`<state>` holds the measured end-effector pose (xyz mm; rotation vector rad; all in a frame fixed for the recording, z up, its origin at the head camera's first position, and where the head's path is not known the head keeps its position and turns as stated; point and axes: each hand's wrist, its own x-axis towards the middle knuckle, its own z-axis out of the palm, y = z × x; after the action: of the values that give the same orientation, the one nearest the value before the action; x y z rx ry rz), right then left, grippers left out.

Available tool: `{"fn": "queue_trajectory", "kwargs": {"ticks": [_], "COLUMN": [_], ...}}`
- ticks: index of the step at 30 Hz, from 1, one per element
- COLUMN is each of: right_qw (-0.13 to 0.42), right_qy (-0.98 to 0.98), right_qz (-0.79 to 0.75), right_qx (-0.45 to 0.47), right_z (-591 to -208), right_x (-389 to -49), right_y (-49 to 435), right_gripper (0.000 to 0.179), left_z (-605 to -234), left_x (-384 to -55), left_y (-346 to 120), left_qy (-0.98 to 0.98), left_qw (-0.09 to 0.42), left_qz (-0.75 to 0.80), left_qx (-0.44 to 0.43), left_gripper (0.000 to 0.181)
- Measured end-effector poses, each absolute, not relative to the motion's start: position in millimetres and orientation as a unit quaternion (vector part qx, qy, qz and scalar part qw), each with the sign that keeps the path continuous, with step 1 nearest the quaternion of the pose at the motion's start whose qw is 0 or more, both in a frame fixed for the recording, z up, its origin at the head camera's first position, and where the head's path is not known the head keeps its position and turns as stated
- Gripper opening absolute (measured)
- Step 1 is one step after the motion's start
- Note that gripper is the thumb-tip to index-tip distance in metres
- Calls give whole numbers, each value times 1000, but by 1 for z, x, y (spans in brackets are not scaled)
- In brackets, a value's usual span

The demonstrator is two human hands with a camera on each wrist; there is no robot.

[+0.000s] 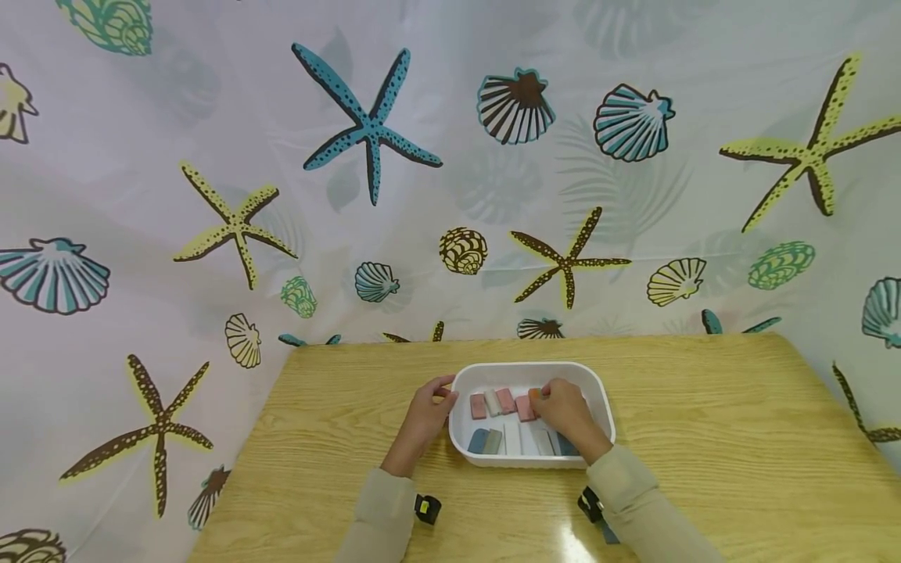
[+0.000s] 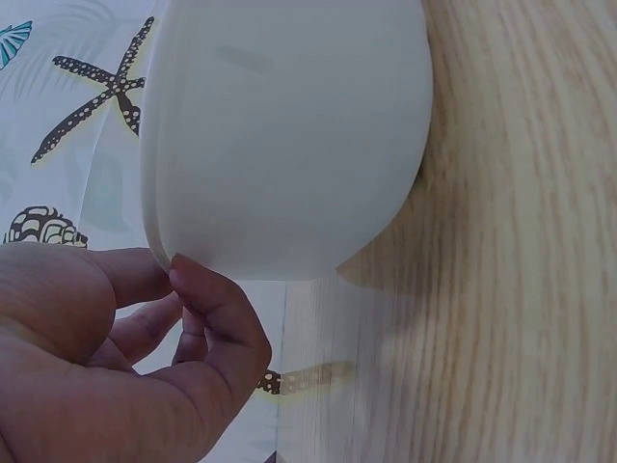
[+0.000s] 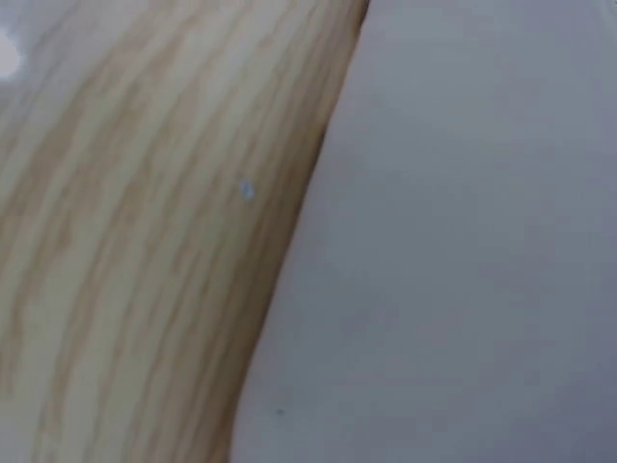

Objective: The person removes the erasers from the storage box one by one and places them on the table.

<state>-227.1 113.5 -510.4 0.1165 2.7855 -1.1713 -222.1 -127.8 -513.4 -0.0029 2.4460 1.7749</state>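
Note:
A white plastic tub (image 1: 531, 461) stands on the wooden table with small eraser-like blocks inside. My left hand (image 1: 425, 412) pinches its left rim between thumb and fingers, as the left wrist view also shows of the tub wall (image 2: 289, 145). Over the tub's right half, my right hand (image 1: 565, 407) has its fingers curled down with the fingertips at a small orange block (image 1: 535, 392). Beside that lies a pink block (image 1: 524, 408), in a row with another pink block (image 1: 479, 406) and a whitish one (image 1: 492, 403). The right hand hides part of the row.
Along the tub's near side lie a blue block (image 1: 478, 441), a grey block (image 1: 493, 442), a white block (image 1: 512, 439) and several others. The wooden table (image 1: 352, 391) meets a shell-and-starfish patterned cloth (image 1: 422, 234) at its back and sides. Black wrist devices (image 1: 426, 508) sit at both sleeves.

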Motion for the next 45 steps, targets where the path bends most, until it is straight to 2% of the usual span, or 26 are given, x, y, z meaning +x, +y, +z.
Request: {"fn": "queue_trajectory", "kwargs": {"ticks": [9,26,40,45], "right_qw": [66,139,150,156], "right_qy": [894,781,760,752], "right_qz": [-443,-609,-632,-640], "right_qx": [26,8,7,-15], "right_z": [-495,-465,-470,-469], "right_x": [-221,-187,-157,-144], "right_y": [119,127,136,141], "right_gripper": [35,35,37,43], "left_z": [-512,-515,-515,-514], "left_x": [-223,-226,-222,-221], "left_y": [-128,-126,-128,-128], "left_qy": [808,804,803,805], "left_qw": [70,55,62,63], "left_qz": [585,592,593,590], "left_qx": [-3,-2,0,1], "left_gripper": [35,35,35,36]}}
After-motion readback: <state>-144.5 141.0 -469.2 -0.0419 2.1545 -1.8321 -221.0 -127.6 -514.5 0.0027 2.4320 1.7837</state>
